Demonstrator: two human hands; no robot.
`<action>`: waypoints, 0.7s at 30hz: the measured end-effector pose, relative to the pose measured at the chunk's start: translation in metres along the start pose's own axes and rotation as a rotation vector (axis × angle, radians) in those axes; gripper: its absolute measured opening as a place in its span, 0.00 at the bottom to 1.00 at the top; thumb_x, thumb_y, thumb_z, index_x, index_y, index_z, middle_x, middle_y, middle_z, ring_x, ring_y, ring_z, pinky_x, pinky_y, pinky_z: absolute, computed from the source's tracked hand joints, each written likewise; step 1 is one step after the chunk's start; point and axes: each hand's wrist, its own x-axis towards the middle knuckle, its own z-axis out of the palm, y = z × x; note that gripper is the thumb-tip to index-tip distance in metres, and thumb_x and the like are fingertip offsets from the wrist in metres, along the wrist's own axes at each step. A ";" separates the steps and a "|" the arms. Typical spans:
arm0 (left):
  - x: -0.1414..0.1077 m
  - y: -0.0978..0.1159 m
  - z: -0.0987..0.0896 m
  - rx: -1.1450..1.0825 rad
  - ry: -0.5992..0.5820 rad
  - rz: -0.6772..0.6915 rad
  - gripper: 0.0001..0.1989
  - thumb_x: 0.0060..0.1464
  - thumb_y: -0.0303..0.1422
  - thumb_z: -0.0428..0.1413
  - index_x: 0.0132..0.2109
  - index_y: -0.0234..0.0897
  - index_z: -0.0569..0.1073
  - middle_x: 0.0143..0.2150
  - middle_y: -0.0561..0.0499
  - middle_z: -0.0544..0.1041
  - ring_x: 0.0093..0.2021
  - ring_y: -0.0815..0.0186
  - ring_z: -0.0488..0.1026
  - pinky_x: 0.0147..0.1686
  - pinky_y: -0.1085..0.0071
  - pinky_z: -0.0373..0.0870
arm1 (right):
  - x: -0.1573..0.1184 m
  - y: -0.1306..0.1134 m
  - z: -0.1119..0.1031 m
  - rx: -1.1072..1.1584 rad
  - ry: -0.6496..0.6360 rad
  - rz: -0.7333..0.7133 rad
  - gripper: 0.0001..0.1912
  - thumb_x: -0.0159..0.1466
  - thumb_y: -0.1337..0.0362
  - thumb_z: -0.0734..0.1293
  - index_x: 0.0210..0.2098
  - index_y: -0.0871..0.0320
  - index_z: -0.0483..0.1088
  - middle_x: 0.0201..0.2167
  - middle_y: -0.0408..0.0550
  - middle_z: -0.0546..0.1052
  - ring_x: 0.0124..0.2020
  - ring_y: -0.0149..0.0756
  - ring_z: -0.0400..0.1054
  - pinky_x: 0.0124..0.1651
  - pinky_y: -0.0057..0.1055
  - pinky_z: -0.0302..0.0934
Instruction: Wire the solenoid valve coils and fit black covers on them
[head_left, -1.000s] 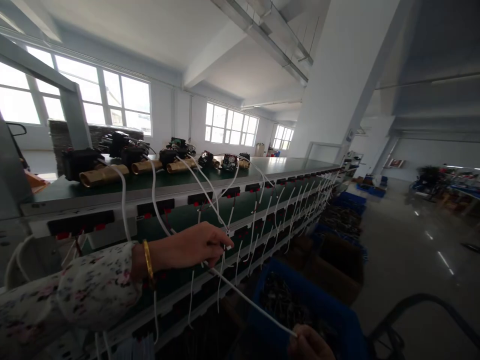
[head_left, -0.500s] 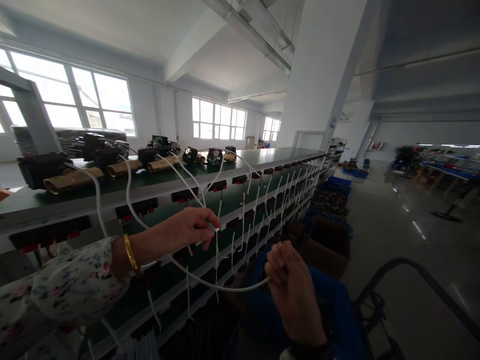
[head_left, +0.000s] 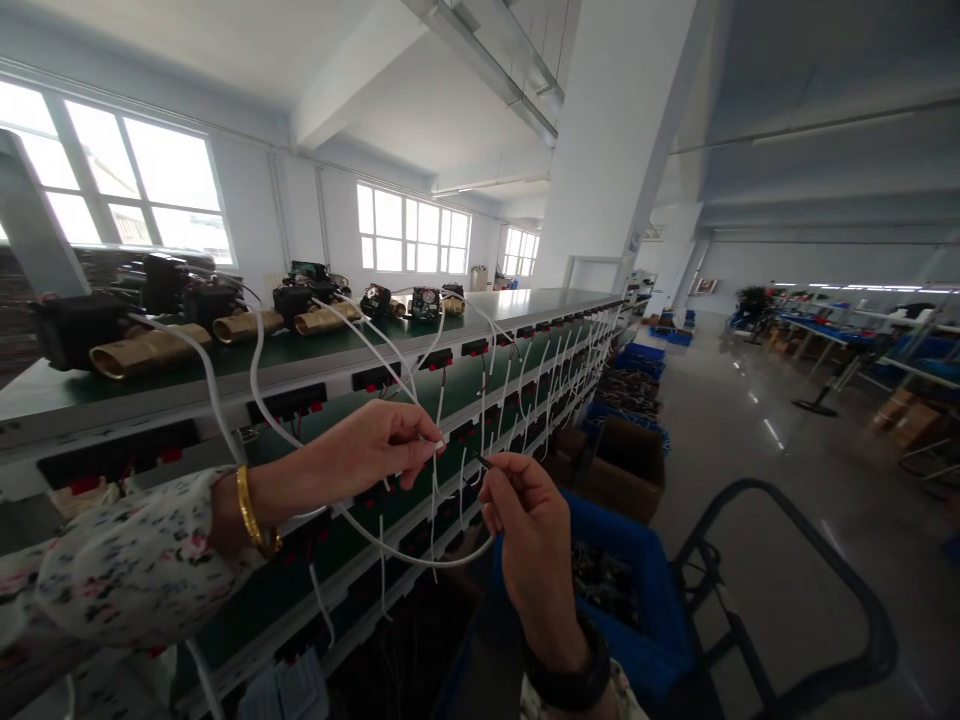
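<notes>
My left hand (head_left: 379, 445) reaches over the front of the rack. Its thumb and index finger pinch a thin white wire (head_left: 434, 510) near a small white tip. To the right of it, my right hand (head_left: 531, 535) is closed on the end of a white cable (head_left: 420, 562), which sags in a loop below both hands. A short dark lead (head_left: 481, 460) sticks out from its fingertips toward my left hand. The two hands are close together but apart. Motorized brass valves (head_left: 154, 350) with black housings lie on the bench top, white cables running from them.
The rack's front edge carries rows of black terminal strips (head_left: 289, 402) with red clips and hanging white wires. Blue bins (head_left: 637, 600) and a cardboard box (head_left: 626, 460) stand on the floor at right. A dark trolley handle (head_left: 817, 540) rises beside them.
My right hand has moved up and left toward my left hand, bringing the cable end with it; the dark lead now shows. My left hand keeps its pinch. The view has shifted rightward.
</notes>
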 end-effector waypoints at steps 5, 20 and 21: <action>-0.005 -0.002 -0.004 -0.020 -0.007 0.003 0.12 0.54 0.40 0.51 0.36 0.34 0.70 0.19 0.58 0.68 0.21 0.72 0.64 0.25 0.75 0.59 | -0.006 -0.002 0.005 -0.386 0.004 -0.282 0.04 0.64 0.63 0.61 0.35 0.56 0.67 0.28 0.42 0.74 0.19 0.24 0.58 0.21 0.22 0.54; -0.018 -0.012 -0.009 -0.134 -0.049 -0.040 0.13 0.50 0.38 0.53 0.25 0.34 0.67 0.18 0.59 0.60 0.19 0.74 0.54 0.20 0.75 0.50 | -0.010 -0.008 0.044 -0.737 -0.087 -0.740 0.05 0.64 0.70 0.61 0.37 0.56 0.68 0.30 0.43 0.74 0.30 0.27 0.70 0.33 0.21 0.62; -0.019 -0.012 -0.010 -0.183 -0.085 -0.056 0.13 0.50 0.39 0.53 0.25 0.34 0.66 0.17 0.59 0.59 0.19 0.74 0.52 0.20 0.75 0.48 | -0.009 -0.008 0.044 -0.731 -0.102 -0.777 0.05 0.64 0.71 0.61 0.37 0.57 0.68 0.31 0.44 0.73 0.32 0.28 0.69 0.36 0.21 0.63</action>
